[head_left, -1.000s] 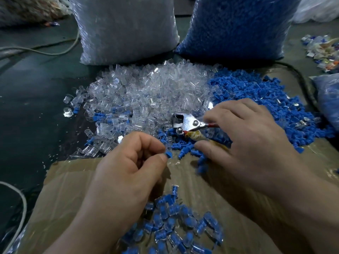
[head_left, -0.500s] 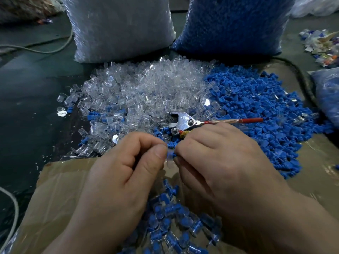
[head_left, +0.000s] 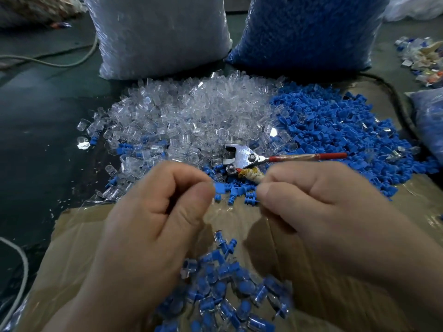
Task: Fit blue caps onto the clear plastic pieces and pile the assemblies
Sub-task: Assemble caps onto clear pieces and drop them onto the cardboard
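1. Small blue plastic cap (head_left: 220, 188) sits at the tip of your left hand (head_left: 153, 219), pinched thumb-to-index w/ the other fingers curled. It's a bit blurred.
2. Your right hand (head_left: 330, 212) has its fingers curled and thumb on index. Can't tell if it holds a clear piece or nothing, as the tips are blurred.
3. Change: 0.5 s ago your hands were tip to tip, now they're apart w/ loose caps showing thru the gap. 1 s ago the right was out at the blue heap. The cap looks bare, so prob. not seated yet; expect a re-grip or 2nd try.
4. The heap of blue-and-clear assemblies (head_left: 227, 291) lies nearest you on the brown cardboard sheet (head_left: 72, 255), between your wrists. That puts the drop spot right below your hands.
5. Outward, the heap of clear plastic pieces (head_left: 191, 116) is ahead-left and the heap of loose blue caps (head_left: 335, 125) ahead-right. They touch in the middle. Metal pliers w/ red handle (head_left: 242, 159) lie at that seam, just beyond your right knuckles.
6. Edges: the cardboard ends just left of your left hand, w/ dark tabletop (head_left: 43, 128) beyond. The big clear bag (head_left: 163, 37) and big blue bag (head_left: 306, 32) stand behind the heaps and wall off far reach. A white cable (head_left: 21, 271) runs near-left.
7. Room: there's bare cardboard between your fingertips and the assemblies. The pliers are the only hard thing close by.
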